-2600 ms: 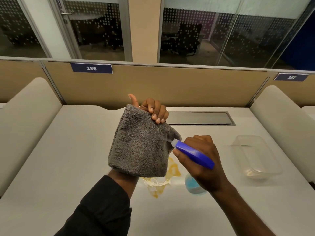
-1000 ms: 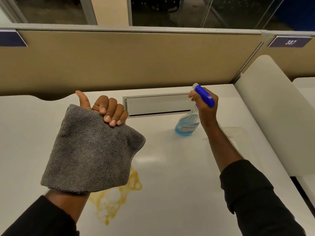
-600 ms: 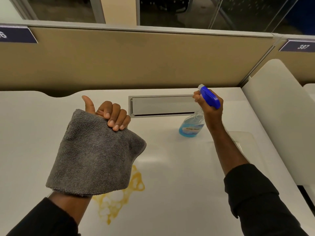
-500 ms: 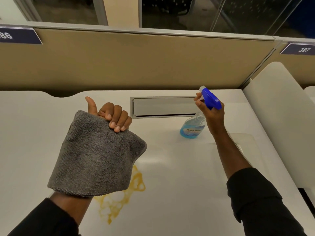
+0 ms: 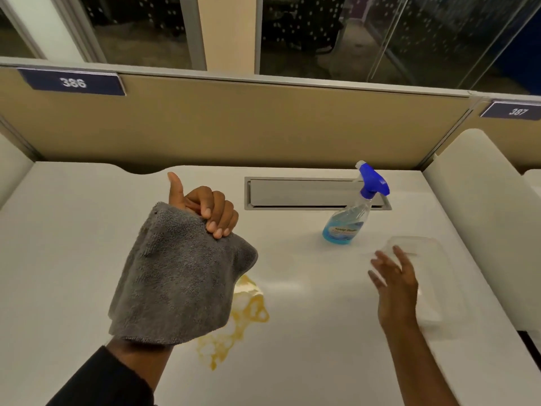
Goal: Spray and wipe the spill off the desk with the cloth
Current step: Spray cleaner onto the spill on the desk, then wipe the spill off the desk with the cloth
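Observation:
A grey cloth (image 5: 181,276) hangs over my left hand (image 5: 209,209), which is raised above the white desk (image 5: 73,244) with fingers curled on the cloth's top edge and thumb up. Below it, a yellow foamy spill (image 5: 234,323) lies on the desk, partly hidden by the cloth. The spray bottle (image 5: 352,215), blue trigger head and blue liquid, stands upright by itself at the back right. My right hand (image 5: 393,281) hovers empty in front of the bottle, fingers spread, apart from it.
A clear plastic container (image 5: 430,276) sits on the desk just right of my right hand. A metal cable flap (image 5: 301,193) is set into the desk behind the bottle. Tan partition (image 5: 263,124) at the back, white side dividers (image 5: 483,215) left and right.
My right hand has let go of the spray bottle, which now stands on the desk, and has drawn back toward me. The left hand with the cloth has stayed up.

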A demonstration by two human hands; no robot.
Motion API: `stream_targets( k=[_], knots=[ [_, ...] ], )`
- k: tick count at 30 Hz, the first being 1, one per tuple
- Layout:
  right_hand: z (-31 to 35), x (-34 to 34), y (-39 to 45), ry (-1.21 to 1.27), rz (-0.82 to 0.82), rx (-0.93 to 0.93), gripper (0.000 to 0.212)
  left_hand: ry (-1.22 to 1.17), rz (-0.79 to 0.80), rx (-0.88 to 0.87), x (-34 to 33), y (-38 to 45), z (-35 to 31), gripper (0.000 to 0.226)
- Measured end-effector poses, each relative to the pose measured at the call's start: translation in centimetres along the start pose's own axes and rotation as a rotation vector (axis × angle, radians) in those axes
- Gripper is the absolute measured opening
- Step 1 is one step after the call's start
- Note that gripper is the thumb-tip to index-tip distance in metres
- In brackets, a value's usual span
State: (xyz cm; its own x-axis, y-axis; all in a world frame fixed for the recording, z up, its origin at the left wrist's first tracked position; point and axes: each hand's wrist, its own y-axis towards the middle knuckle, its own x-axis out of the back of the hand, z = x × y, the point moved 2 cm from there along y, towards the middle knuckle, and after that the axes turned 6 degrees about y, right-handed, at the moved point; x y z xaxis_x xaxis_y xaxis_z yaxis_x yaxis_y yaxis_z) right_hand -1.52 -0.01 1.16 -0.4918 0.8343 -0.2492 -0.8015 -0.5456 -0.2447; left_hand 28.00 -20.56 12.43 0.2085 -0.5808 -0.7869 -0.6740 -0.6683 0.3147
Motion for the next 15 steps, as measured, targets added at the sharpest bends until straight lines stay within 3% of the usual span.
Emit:
stream_targets(
  k=[3, 5, 9, 12, 15],
  knots=[
    [-0.1, -3.2, -8.8, -0.145, 0.239, 0.039, 0.032, 0.174, -0.036, -0.002, -1.8, -1.5, -1.8, 0.072],
    [2.0, -6.3, -14.6, -0.240, 0.440, 0.187, 0.027, 0.324, -0.078, -0.006, -3.0, -2.5, -3.1, 0.069],
    [7.0, -12.4, -23.3, -0.408, 0.750, 0.460, 0.022, 0.643, -0.350, -0.107, -5.3, -5.1, -4.2, 0.073],
    [8.3, -15.1, -27.0, -0.423, 0.850, 0.518, 0.042, 0.931, -0.433, -0.294, -7.2, -7.1, -4.4, 0.061],
    [7.7, -16.0, -29.0, -0.479, 0.834, 0.573, 0.057, 1.172, -0.474, -0.442, -8.1, -8.8, -4.9, 0.055]
  ],
)
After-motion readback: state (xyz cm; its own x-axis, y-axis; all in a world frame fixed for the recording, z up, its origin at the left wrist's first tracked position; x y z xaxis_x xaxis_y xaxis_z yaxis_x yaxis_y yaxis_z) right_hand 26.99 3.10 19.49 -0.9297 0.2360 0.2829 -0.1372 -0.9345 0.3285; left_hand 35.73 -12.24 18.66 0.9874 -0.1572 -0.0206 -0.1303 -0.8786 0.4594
